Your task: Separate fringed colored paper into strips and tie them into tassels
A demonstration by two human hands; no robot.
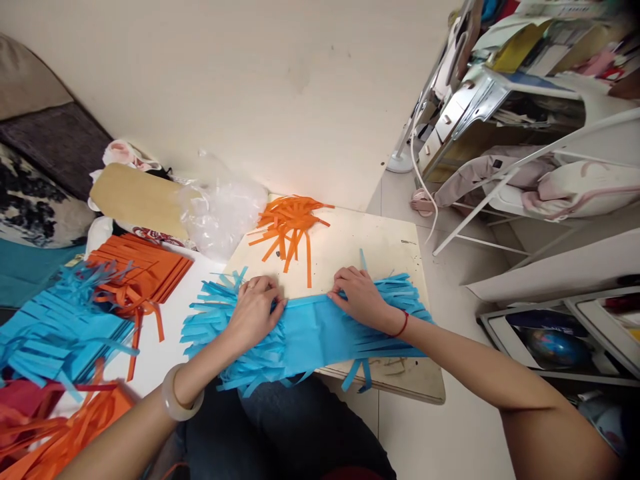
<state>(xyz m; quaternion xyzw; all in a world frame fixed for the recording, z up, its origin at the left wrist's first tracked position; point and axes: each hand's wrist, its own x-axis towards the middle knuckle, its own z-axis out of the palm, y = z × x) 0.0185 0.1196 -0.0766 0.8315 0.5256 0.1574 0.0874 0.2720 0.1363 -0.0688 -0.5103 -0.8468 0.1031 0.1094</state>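
A sheet of blue tissue paper lies across the wooden board, its two ends cut into fringe and its middle uncut. A narrow fold runs along its far edge. My left hand is closed on that edge left of the middle, thumb and fingers pinched together. At the right part of the same edge, my right hand pinches the paper in the same way. Beyond the sheet, a bunch of orange paper strips rests on the board, apart from both hands.
The wooden board lies over my knees, against a pale wall. On the left are stacked orange fringed paper, blue fringed paper, orange strips and a clear plastic bag. A white metal rack stands at right.
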